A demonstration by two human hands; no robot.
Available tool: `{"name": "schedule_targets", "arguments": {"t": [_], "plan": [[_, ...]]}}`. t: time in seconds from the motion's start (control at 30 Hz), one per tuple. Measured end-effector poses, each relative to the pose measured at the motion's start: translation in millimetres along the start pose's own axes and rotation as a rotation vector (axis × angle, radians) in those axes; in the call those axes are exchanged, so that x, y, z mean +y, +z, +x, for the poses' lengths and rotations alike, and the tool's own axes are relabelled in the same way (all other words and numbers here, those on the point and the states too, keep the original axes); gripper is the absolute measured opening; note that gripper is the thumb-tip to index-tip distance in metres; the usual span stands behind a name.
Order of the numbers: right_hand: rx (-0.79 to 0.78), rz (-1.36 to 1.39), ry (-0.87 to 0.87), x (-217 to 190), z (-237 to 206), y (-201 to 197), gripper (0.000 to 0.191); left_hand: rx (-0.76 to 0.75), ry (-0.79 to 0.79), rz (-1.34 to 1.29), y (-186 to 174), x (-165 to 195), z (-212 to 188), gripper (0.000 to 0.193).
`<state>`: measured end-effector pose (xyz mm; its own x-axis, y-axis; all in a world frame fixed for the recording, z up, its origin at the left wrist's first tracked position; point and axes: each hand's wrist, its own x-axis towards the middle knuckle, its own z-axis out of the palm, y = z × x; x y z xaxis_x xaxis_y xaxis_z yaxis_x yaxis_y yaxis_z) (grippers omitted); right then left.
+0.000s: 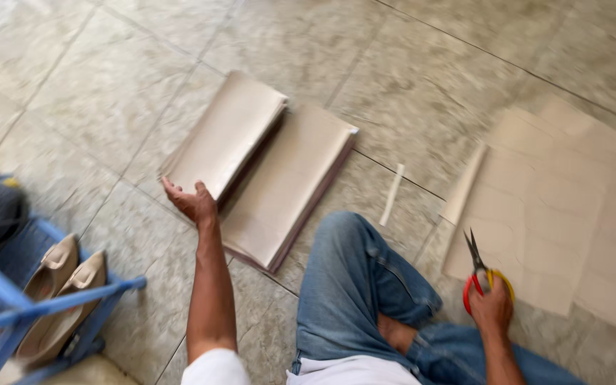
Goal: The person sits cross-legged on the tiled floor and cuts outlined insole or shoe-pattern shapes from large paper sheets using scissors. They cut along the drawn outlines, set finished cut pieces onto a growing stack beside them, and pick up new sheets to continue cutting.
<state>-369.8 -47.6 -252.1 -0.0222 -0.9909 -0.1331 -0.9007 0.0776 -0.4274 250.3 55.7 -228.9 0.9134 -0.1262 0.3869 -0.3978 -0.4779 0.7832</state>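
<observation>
Your left hand, fingers spread, touches the beige sheet stack; your right hand grips red-and-yellow scissors, blades shut.

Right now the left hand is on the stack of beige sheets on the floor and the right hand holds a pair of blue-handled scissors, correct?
Not quite. The head view shows the scissors in the right hand have red and yellow handles, not blue. The left hand is indeed on the stack of beige sheets on the floor.

A home is shown: a tiled floor is worked on, and shoes are kept (in a blue rack).
</observation>
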Motion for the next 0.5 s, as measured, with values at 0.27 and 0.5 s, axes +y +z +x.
{"name": "schedule_targets", "arguments": {"t": [0.27,0.5], "plan": [[0.432,0.127,0.155,5.0,4.1,11.9,0.046,-0.904,0.302,-0.552,32.4,139.2,-187.8,0.047],[0.357,0.183,0.359,-8.0,3.3,8.7,0.047,-1.746,-0.364,-0.298,58.1,191.7,-371.1,0.050]]}}
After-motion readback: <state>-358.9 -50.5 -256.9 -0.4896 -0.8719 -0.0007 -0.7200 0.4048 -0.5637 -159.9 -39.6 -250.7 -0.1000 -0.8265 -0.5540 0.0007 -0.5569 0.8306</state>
